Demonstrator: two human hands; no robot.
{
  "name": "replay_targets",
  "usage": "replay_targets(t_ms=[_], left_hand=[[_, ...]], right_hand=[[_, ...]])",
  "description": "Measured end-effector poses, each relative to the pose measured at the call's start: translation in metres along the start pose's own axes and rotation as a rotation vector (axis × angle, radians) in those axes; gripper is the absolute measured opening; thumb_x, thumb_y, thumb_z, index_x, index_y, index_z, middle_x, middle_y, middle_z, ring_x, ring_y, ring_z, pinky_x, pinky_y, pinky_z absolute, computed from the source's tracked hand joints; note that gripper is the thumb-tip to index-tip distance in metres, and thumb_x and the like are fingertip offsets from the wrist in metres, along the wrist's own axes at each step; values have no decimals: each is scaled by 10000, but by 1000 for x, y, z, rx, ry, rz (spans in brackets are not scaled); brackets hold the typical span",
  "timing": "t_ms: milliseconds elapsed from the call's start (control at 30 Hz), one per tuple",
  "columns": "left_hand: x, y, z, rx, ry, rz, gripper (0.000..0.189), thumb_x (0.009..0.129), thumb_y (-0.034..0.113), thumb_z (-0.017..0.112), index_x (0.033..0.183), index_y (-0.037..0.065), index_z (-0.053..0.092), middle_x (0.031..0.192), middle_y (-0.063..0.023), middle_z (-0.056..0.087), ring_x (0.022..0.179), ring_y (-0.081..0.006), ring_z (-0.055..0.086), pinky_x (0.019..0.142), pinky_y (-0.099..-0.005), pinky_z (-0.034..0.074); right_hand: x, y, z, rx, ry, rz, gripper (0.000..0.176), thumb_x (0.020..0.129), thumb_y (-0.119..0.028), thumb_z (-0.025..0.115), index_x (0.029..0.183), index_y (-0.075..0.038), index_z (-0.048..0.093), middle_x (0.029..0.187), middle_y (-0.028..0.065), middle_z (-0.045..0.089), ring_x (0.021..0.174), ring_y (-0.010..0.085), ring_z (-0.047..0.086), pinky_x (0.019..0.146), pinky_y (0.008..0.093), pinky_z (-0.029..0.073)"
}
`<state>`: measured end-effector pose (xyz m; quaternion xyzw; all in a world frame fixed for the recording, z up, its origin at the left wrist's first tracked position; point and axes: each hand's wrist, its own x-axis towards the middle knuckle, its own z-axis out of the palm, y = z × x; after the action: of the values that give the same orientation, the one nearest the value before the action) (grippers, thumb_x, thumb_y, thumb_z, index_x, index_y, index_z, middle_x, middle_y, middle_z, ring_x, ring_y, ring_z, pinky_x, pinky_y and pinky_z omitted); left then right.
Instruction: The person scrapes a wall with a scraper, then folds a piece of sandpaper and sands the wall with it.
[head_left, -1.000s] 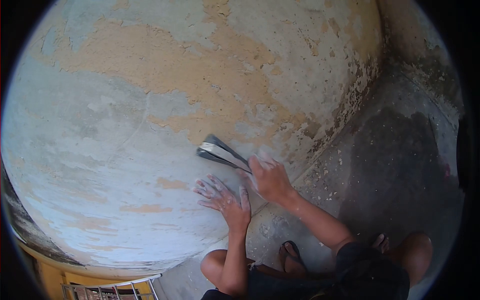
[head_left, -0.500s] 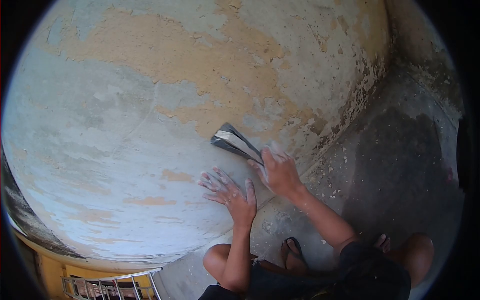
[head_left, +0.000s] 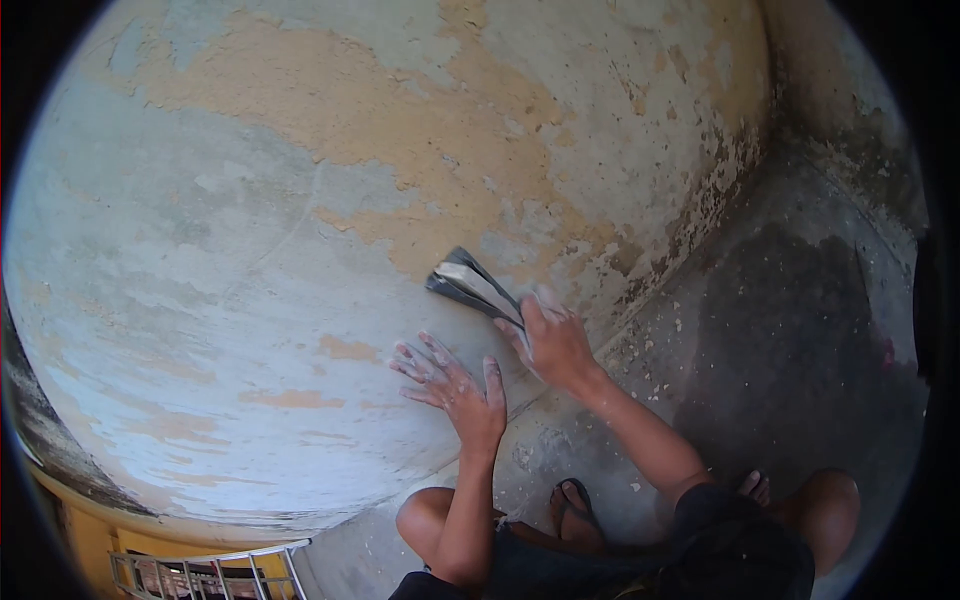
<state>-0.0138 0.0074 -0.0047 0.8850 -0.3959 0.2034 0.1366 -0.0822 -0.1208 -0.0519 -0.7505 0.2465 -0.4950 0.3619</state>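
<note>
My right hand [head_left: 557, 345] grips the near end of a long flat hand tool [head_left: 478, 287], dark grey along its edges with a pale strip down the middle. Its wider far end lies against the wall [head_left: 250, 230], at the lower edge of a tan patch where the paint is gone. To the left and lower, my left hand [head_left: 455, 388] rests on the pale wall with fingers spread, holding nothing. Whitish dust coats the fingers of both hands.
Flaking paint and dark stains run along the wall's base. The grey concrete floor [head_left: 790, 330] has a large dark patch and scattered pale flecks. A metal ladder [head_left: 215, 572] shows at the lower left. My sandalled foot [head_left: 577, 512] and bent knees are close below.
The tool has shifted very slightly to the right along the wall, still in my right hand. My left hand stays spread on the wall, and the view has turned a little.
</note>
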Motion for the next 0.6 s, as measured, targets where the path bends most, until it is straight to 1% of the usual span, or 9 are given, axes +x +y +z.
replay_targets(t_ms=[133,200,300,333,400,433,500,533,600], left_hand=[[-1,5,-4,-16,3,-12,928,906,412,574,1570,68,23,1611,-243,-99,1462,-465,-160,1080,-691,-102],[-2,8,-1,-55,67,17,918,908,399,573,1567,55,35,1612,-248,-76,1462,-473,-146,1083,-690,-96],[1,15,-3,-90,75,30,905,907,382,571,1562,34,53,1610,-256,-45,1463,-480,-129,1085,-690,-89],[0,14,-1,-114,78,-3,905,907,382,571,1562,34,53,1610,-256,-45,1463,-480,-129,1085,-690,-89],[1,11,3,-87,61,63,891,905,370,566,1557,14,73,1614,-249,-7,1464,-485,-112,1090,-681,-94],[2,12,7,-105,55,37,891,905,370,566,1557,14,73,1614,-249,-7,1464,-485,-112,1090,-681,-94],[2,11,6,-51,76,73,875,902,362,563,1554,7,100,1620,-227,23,1467,-483,-101,1093,-672,-107],[1,11,5,-53,66,54,875,902,362,563,1554,7,100,1620,-227,23,1467,-483,-101,1093,-672,-107],[5,10,-3,-78,105,86,863,898,353,561,1551,2,120,1624,-208,49,1469,-480,-92,1093,-668,-117]], right_hand=[[-43,44,2,-62,-28,30,294,890,-270,674,939,-12,541,794,220,603,740,426,619,607,489,495],[-68,70,5,-156,-41,138,283,889,-258,674,921,-13,535,786,217,609,737,424,619,612,495,492],[-67,62,6,-183,-4,102,279,893,-250,672,880,-16,521,792,219,611,721,427,614,609,500,486],[-58,51,5,-205,-31,81,279,893,-250,672,880,-16,521,792,219,611,721,427,614,609,500,486],[-26,21,0,-149,72,-48,284,896,-242,672,861,-7,517,778,220,603,698,432,605,611,503,483],[-13,11,-6,-165,45,-56,284,896,-242,672,861,-7,517,778,220,603,698,432,605,611,503,483],[2,-10,-12,-91,-54,30,286,871,-180,690,939,35,515,814,241,591,784,471,581,669,526,452],[-6,-4,-10,-94,-76,33,286,871,-180,690,939,35,515,814,241,591,784,471,581,669,526,452],[-24,21,3,-81,82,21,279,895,-227,677,859,-3,515,750,220,585,676,445,588,613,505,468]])
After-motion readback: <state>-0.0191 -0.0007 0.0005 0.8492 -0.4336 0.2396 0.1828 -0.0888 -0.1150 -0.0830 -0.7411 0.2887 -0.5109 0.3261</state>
